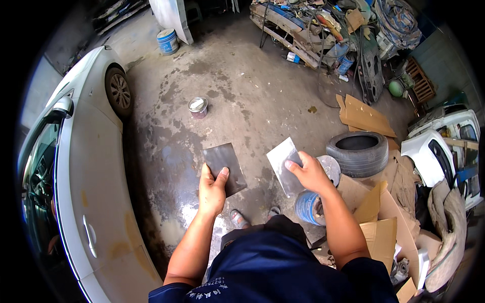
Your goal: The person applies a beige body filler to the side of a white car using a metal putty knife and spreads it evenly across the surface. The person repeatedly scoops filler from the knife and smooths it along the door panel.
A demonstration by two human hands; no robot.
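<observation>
My left hand (211, 194) grips a dark grey rectangular sheet (220, 156), its thumb pressed flat on the upper face. A paler grey, thin rectangular plate (282, 157) is pinched in my right hand (312, 177), thumb on top and fingers mostly hidden behind. The two pieces are held apart in front of my body, above the floor. What they are made of I cannot tell. To my left stands a white car (88, 177) with yellowish-brown patches on its side panels. An open round tin (198, 107) sits on the floor ahead.
A blue bucket (307, 207) stands beneath my right forearm, near a black tyre (357, 154). Cardboard boxes (384, 237) and white car parts (429, 154) crowd the right. Scrap (323, 35) is heaped far right; another blue bucket (167, 41) is far left. The concrete floor (166, 151) has wet patches.
</observation>
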